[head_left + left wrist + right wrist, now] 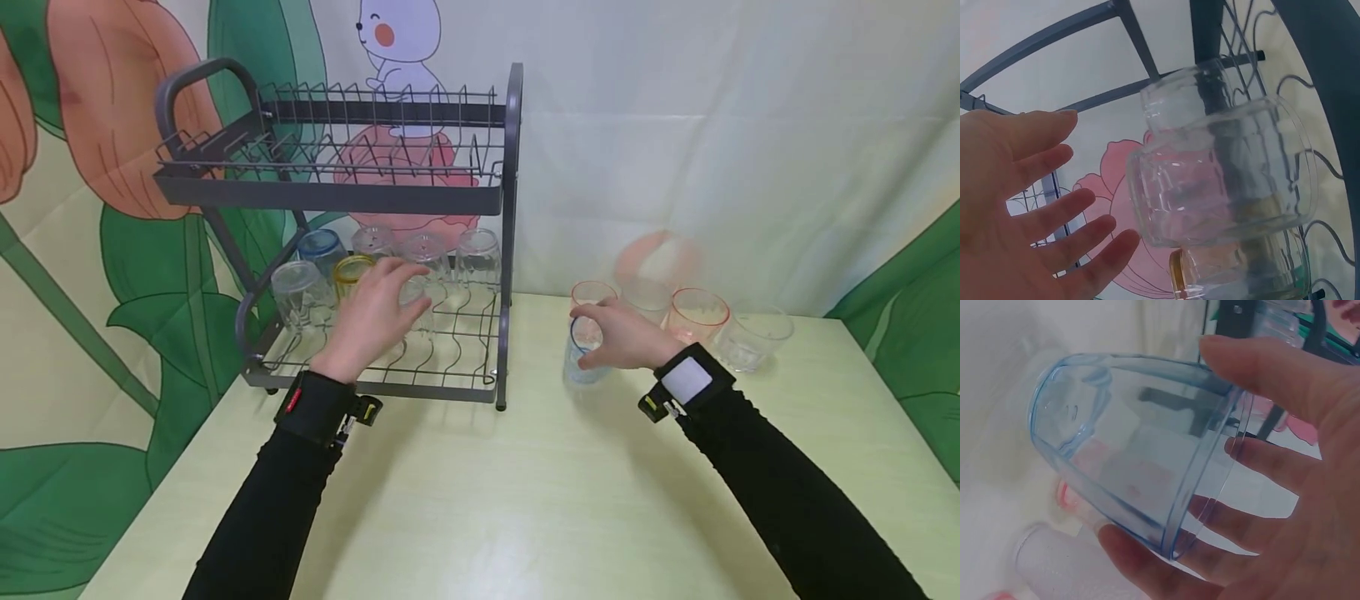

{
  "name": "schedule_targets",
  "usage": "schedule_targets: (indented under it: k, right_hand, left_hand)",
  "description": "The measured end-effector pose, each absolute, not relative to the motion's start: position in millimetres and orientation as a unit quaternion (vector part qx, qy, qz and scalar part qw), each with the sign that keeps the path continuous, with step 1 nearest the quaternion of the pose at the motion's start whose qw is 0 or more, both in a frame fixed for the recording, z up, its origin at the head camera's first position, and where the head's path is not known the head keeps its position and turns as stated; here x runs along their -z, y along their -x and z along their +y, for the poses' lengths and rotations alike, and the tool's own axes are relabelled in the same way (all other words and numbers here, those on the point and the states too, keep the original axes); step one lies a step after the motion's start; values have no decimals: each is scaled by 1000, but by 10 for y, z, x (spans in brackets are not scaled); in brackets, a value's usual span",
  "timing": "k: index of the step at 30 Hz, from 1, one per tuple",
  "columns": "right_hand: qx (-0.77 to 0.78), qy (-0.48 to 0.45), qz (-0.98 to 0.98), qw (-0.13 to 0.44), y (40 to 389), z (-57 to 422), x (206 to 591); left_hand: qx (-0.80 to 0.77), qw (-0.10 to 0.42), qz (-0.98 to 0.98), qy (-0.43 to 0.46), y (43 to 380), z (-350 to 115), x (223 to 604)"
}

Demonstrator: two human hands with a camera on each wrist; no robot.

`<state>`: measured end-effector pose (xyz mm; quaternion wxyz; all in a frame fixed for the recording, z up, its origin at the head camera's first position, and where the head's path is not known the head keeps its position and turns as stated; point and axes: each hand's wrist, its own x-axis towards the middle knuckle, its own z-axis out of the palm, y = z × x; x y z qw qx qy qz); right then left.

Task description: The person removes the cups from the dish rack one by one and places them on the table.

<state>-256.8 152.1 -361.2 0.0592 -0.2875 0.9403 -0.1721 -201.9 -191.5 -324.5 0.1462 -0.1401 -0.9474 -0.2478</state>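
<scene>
1. On the far left, we are seeing a big orange flower on the wall cloth.
2. Next, we are looking at a dark rack with two levels, which is standing on the pale table.
3. On its low level, we are finding upside-down glasses. A clear glass is standing on the left, a blue-bottomed glass is standing farther back, and a yellow-bottomed glass is coming next. More clear glasses are standing on the right.
4. We are seeing the left hand by these glasses. Its fingers are spreading apart and holding nothing. A clear glass is standing just beside them, but we are not able to tell if they are touching.
5. Right of the rack, we are seeing a blue glass, rim up. We are not able to tell if it is resting on the table.
6. The right hand is pinching the blue glass near its rim, thumb on one side, fingers on the other.
7. A red-rimmed glass is standing behind it. Farther right, we are seeing a wide red-rimmed glass and a wide clear glass.
</scene>
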Motion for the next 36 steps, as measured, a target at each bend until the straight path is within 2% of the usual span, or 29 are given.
schedule_targets:
  k: [9,21,36]
  right_hand:
    - [149,291,943,67,2643,1478,3652]
    - [164,224,958,66,2718,1450,3708]
    - [166,184,967,58,2833,1453,3756]
  left_hand:
    - [191,163,-960,123,2084,-1972,3252]
    - [169,84,-978,94,2145,-1998,3244]
    - [151,53,-984,77,2192,-1953,3284]
